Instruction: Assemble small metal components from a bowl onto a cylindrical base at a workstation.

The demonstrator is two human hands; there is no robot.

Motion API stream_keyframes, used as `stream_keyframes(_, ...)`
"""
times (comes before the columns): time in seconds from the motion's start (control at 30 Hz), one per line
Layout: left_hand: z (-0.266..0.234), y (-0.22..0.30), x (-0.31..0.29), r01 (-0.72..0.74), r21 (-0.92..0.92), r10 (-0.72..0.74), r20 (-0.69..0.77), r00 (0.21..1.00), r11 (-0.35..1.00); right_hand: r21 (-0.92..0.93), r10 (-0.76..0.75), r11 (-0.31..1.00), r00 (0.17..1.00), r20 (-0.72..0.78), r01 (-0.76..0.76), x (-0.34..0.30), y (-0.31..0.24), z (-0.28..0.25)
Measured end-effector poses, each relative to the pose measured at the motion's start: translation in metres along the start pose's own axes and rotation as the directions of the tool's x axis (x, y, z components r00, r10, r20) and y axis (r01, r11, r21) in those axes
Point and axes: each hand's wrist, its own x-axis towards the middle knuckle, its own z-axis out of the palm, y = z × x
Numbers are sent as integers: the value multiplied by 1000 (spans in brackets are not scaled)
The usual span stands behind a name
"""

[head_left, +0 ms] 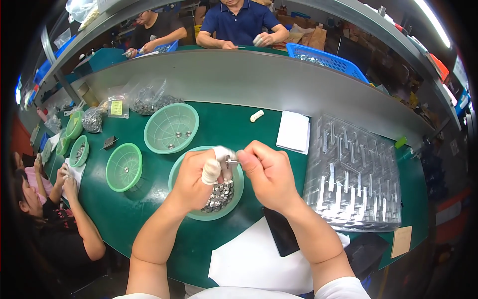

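My left hand (191, 177), with white wraps on its thumb and a finger, is closed around a small shiny metal part (233, 161). From the other side, my right hand (271, 174) pinches at the same spot with thumb and forefinger. My fingers cover most of the piece, so its full shape is hidden. Both hands are above a light green plastic basket (240, 195), which holds a heap of small round metal parts (219, 197).
Green baskets (141, 164) with a few metal parts stand left. Bagged parts (149, 103) lie behind them. Stacked clear trays (351, 174) with metal strips fill the right. A phone (280, 231) lies on white sheeting (249, 254). Co-workers sit left and beyond the grey partition (224, 74).
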Motion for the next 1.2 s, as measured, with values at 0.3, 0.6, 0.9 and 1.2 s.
stream_keyframes(0.3, -4, 1, 6, -337, 596, 366, 77, 927, 728, 298, 305, 880, 920, 245, -371, 2, 13, -4)
stream_keyframes(0.6, -3, 0, 4, -33, 267, 37, -9, 999, 963, -205, -51, 978, 996, -74, 35, -2, 7, 10)
stream_keyframes(0.9, -53, -53, 12, 302, -271, -367, -234, 900, 914, -325, -312, 917, 925, -219, 232, 6, 9, -2)
stream_keyframes(1.2, -52, -59, 8, 230, 748, -82, -230, 970, 622, -165, -118, 982, 981, -157, 92, 4, 10, 0)
